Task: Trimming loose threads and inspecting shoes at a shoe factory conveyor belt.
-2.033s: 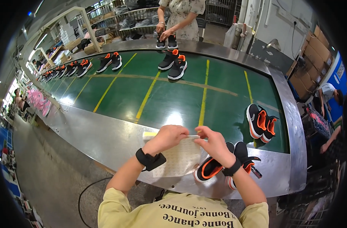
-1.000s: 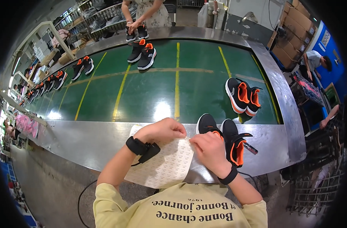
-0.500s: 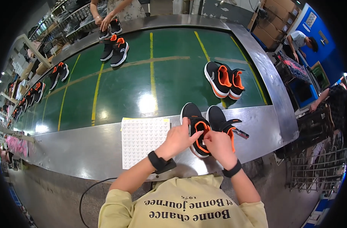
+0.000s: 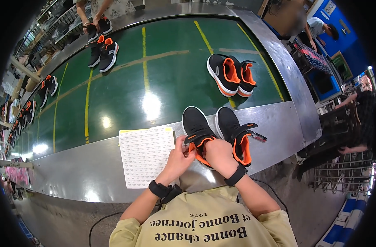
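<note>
Two black sneakers with orange lining stand side by side before me, toes pointing away. My left hand (image 4: 179, 161) grips the collar edge of the left sneaker (image 4: 195, 122), thumb and fingers closed on its left side. Deep in that shoe's opening is my right hand (image 4: 221, 155); its fingers are hidden inside, so what they hold does not show. The right sneaker (image 4: 227, 119) stands untouched, its strap sticking out to the right. A slim dark object with red on it (image 4: 258, 137) lies by that strap.
A sheet of small printed labels (image 4: 147, 158) lies on the metal ledge (image 4: 81, 173), left of my hands. Beyond is a green belt (image 4: 126, 90) with yellow lines, carrying another sneaker pair (image 4: 223, 76) and several more leftward. A co-worker's hands (image 4: 93, 24) handle shoes at far left.
My right hand has gone deeper into the left sneaker. My left hand has shifted from the front of the opening to its left collar edge. The left sneaker's strap now lies across its front.
</note>
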Available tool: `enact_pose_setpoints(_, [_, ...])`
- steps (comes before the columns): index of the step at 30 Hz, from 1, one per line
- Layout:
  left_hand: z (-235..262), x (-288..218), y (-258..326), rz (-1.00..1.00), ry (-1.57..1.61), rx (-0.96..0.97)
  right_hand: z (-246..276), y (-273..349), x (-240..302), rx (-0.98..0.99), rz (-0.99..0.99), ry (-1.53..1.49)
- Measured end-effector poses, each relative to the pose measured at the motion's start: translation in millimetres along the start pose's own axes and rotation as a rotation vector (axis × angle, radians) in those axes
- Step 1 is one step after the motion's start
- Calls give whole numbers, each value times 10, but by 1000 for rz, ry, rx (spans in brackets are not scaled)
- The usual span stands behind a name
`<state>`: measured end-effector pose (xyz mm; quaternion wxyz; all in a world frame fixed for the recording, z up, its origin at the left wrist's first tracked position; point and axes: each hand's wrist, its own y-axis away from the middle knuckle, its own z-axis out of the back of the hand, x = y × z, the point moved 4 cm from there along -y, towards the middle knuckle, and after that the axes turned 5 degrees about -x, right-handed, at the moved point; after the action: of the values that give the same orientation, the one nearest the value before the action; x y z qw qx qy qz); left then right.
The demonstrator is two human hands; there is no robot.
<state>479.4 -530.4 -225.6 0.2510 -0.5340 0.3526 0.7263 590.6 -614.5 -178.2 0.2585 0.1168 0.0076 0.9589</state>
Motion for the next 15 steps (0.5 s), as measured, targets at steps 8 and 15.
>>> enact_pose_setpoints(8, [-94, -173, -10, -27, -132, 0, 34, -18, -124, -26, -3, -6])
enact_pose_setpoints(15, [-186, -226, -56, -75, -168, -11, -71, -54, -169, -75, 78, 27])
